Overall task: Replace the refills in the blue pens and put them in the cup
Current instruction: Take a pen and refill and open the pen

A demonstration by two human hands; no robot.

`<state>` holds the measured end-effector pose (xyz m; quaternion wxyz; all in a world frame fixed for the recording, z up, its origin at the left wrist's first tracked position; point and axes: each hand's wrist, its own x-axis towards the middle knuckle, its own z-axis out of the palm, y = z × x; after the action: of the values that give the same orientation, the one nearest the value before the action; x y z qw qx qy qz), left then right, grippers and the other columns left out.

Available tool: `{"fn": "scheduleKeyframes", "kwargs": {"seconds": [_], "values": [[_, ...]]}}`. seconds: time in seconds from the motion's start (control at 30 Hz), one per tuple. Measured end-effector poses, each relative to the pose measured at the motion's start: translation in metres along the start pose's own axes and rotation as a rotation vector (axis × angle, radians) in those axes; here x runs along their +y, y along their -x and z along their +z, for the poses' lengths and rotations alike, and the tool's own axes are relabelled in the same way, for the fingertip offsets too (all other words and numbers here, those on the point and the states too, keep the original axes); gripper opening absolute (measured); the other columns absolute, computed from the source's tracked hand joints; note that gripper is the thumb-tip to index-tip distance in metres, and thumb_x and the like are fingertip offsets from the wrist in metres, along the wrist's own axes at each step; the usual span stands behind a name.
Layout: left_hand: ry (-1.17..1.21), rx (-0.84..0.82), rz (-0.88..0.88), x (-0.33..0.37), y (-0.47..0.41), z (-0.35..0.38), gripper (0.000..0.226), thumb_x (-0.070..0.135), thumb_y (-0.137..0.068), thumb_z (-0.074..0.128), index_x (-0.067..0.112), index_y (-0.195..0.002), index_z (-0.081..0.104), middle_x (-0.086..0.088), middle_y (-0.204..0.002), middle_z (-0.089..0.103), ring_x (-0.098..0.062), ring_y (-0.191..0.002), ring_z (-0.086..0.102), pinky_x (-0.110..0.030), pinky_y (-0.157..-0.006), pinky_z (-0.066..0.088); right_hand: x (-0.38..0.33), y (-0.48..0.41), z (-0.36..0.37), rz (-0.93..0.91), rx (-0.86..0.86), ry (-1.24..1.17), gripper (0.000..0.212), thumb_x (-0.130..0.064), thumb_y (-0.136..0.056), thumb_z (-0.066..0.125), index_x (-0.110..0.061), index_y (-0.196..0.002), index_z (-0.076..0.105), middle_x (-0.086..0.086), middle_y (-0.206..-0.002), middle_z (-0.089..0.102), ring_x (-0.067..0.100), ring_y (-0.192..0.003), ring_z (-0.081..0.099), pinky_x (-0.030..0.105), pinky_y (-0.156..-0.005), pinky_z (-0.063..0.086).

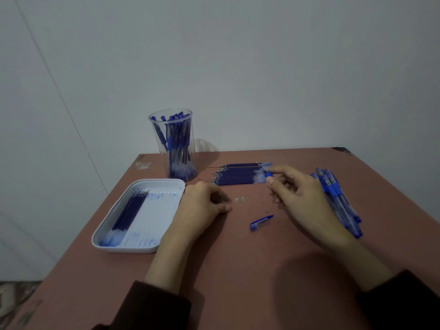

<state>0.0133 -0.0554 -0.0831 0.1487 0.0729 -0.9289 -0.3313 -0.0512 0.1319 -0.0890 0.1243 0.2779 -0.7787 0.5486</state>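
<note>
A clear plastic cup [172, 144] full of blue pens stands at the table's back left. A row of several blue refills [240, 174] lies beside it. My right hand [300, 198] pinches a blue pen [266, 172] whose tip points over the right end of that row. Behind this hand lies a pile of blue pens [339, 201], partly hidden. My left hand [202, 206] rests on the table with its fingers curled, holding nothing visible. A blue pen cap [261, 223] lies between the hands.
A white tray [162, 225] with blue ink smears holds several refills along its left side, at the table's left edge. Small crumbs [240, 199] lie mid-table. A pale wall rises right behind the reddish table [238, 270].
</note>
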Motion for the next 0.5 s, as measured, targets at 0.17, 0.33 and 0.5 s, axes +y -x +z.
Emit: {"fn": "scheduleKeyframes", "kwargs": {"seconds": [0.17,0.33,0.5], "values": [[0.521,0.061,-0.124,0.008,0.001,0.003,0.018,0.006,-0.073,0.078,0.013,-0.089,0.072,0.001,-0.066,0.067,-0.007,-0.057,0.063,-0.018,-0.054,0.049,-0.002,0.003,-0.001,-0.052,-0.047,0.096,0.016,-0.020,-0.087,0.065,-0.031,-0.099,0.069,-0.007,-0.075,0.065,0.006,-0.070,0.060,0.020,-0.066,0.049],[0.622,0.028,-0.064,0.012,0.001,-0.001,0.022,0.012,-0.064,0.084,0.020,-0.081,0.071,-0.004,-0.078,0.072,-0.012,-0.070,0.067,-0.024,-0.072,0.056,-0.001,0.005,0.000,-0.179,-0.135,0.291,0.019,-0.022,-0.083,0.066,-0.031,-0.099,0.070,-0.014,-0.086,0.066,0.004,-0.083,0.061,0.030,-0.073,0.051],[0.632,0.027,-0.018,0.015,0.002,-0.002,0.021,0.011,-0.064,0.083,0.016,-0.080,0.071,0.001,-0.073,0.071,-0.007,-0.069,0.066,-0.019,-0.070,0.055,-0.002,0.005,-0.001,-0.200,-0.126,0.350,0.021,-0.032,-0.079,0.058,-0.030,-0.096,0.070,-0.014,-0.077,0.061,0.006,-0.077,0.055,0.038,-0.068,0.049]]}}
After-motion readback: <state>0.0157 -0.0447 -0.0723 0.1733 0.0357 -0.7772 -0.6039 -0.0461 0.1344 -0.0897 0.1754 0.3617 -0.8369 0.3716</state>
